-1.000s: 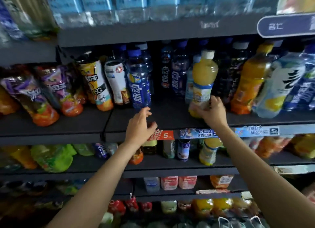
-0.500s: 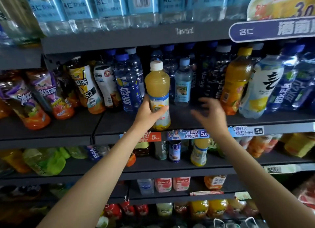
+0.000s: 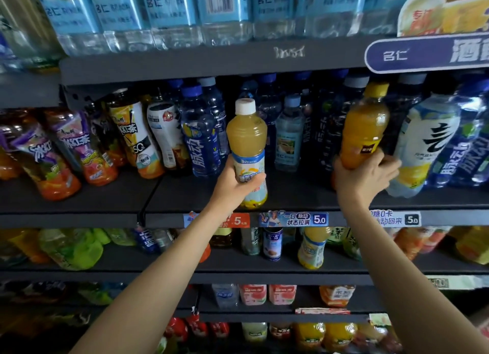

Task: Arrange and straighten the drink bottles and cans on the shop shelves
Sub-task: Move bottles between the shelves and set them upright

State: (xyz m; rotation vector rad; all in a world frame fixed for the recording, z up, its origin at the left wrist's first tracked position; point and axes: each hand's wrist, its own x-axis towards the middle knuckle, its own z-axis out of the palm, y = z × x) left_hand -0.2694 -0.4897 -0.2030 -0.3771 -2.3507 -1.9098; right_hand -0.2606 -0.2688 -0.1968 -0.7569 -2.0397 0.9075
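Observation:
My left hand (image 3: pixel 235 181) grips a pale yellow juice bottle (image 3: pixel 247 139) with a white cap around its label, standing upright near the front of the dark middle shelf (image 3: pixel 291 195). My right hand (image 3: pixel 362 176) grips the base of an orange juice bottle (image 3: pixel 363 126) with a yellow cap, which leans slightly right. Dark blue drink bottles (image 3: pixel 201 139) stand behind and between them. A white and yellow bottle (image 3: pixel 423 144) leans right beside my right hand.
Leaning tea bottles (image 3: pixel 66 152) crowd the left of the shelf. Water bottles with blue labels (image 3: pixel 172 12) fill the shelf above. Price tags (image 3: pixel 293 218) line the shelf edge. Lower shelves hold a can (image 3: pixel 272 244), a yellow bottle (image 3: pixel 312 248) and more drinks.
My left hand stays on the pale yellow bottle it took over from the right hand. The right hand has moved right and gripped the orange bottle's base.

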